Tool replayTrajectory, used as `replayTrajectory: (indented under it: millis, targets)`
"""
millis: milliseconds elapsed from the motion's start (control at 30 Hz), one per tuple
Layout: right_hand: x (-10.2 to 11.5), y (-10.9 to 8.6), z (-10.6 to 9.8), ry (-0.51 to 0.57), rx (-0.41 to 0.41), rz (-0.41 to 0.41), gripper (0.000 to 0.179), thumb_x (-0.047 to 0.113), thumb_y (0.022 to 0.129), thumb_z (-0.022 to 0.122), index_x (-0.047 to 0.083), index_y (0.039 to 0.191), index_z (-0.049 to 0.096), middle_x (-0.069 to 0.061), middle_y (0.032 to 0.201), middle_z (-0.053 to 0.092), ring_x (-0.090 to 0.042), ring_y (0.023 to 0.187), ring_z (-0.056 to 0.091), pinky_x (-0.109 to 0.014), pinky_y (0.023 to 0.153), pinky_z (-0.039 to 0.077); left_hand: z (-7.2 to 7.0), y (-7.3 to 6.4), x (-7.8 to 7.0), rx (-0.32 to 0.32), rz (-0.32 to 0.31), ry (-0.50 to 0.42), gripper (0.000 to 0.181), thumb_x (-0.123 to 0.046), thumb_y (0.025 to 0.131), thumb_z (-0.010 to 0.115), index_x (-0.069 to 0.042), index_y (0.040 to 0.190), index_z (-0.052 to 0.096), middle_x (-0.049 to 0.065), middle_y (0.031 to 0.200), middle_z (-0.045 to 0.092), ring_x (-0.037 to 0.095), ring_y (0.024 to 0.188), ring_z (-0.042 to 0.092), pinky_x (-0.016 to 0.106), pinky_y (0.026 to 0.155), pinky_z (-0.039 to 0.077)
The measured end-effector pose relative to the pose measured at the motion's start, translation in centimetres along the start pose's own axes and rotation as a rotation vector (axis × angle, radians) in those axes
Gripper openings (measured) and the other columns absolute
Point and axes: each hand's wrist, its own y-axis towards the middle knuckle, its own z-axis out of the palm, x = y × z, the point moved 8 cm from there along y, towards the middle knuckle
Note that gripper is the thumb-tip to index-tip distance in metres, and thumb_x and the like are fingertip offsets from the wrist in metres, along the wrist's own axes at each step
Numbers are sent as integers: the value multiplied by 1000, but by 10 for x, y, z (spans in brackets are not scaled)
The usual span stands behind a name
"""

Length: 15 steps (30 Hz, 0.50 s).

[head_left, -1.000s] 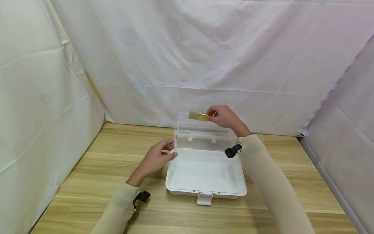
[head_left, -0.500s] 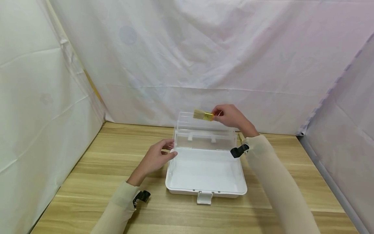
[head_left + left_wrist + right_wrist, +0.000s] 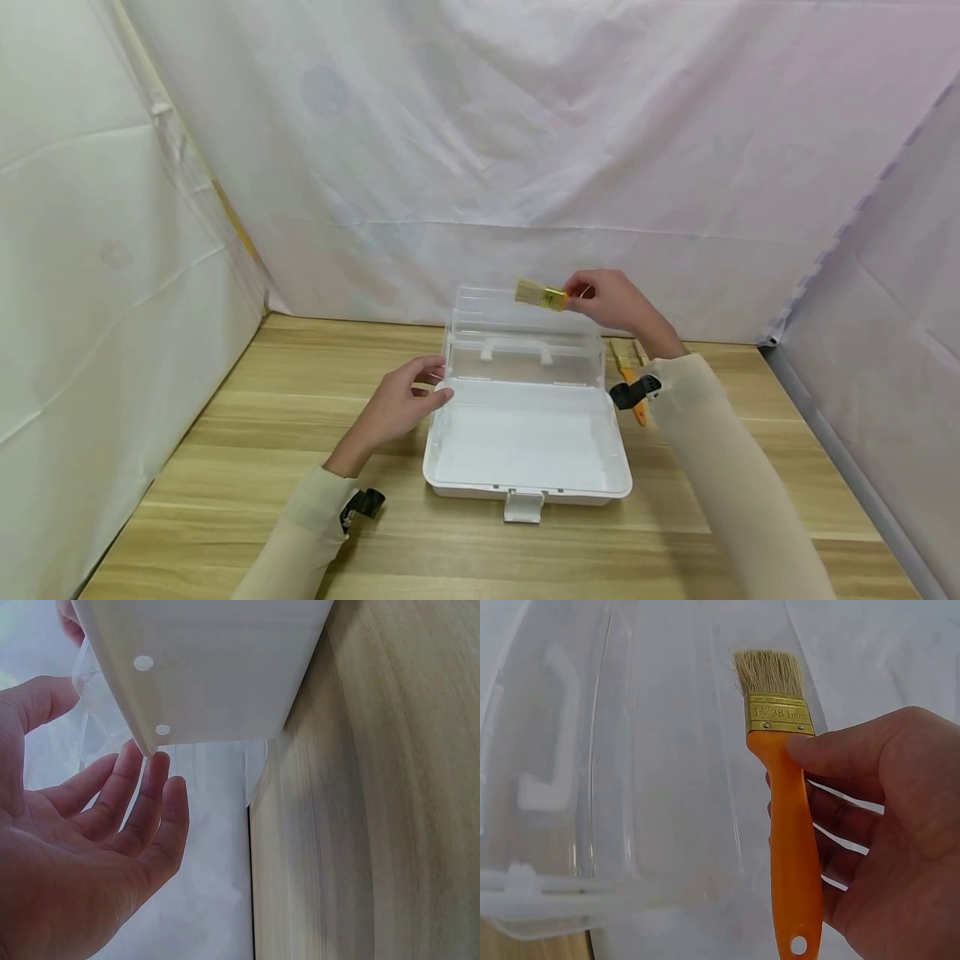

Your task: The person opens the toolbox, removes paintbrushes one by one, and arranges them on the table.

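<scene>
My right hand [image 3: 611,298] pinches a paintbrush [image 3: 785,787] by its orange handle near the brass ferrule. In the head view this paintbrush is held above the raised clear lid [image 3: 525,362], its pale bristles pointing left. Below stands a white plastic box [image 3: 527,450], lid tilted back, its inside bare. At the box's back left corner is my left hand [image 3: 401,398], thumb by the rim and fingers beside the lid hinge. Seen in the left wrist view, its fingers [image 3: 161,802] are loosely bent, with fingertips touching the box's corner.
Two more paintbrushes [image 3: 625,362] lie on the wooden table [image 3: 300,400] behind the box's right side, partly hidden by my right forearm. A white latch [image 3: 523,506] hangs at the box's front. White cloth [image 3: 450,167] walls surround the table.
My right hand has moved right with the paintbrush, uncovering the brushes lying behind the box. My left hand has stayed at the box's corner.
</scene>
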Motion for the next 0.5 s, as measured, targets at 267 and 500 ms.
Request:
replayTrajectory:
  millis: [267,500]
  targets:
    - [-25,-15,-12,58,-54,36,25,21,110,70,2,123,76,-15,114,74,-32,103,69,-53,93,55,0,0,0,-4,6,-4,56,-18,105,77,1,154,58,15,133,70,33,124,68,50,105,59]
    - [-44,-33,-20,105,-81,88,26,23,110,69,1,123,74,-17,117,72,-34,105,66,-51,94,54,0,0,0,-1,15,-8,55,-18,104,77,1,153,59,15,133,70,33,124,68,51,105,59]
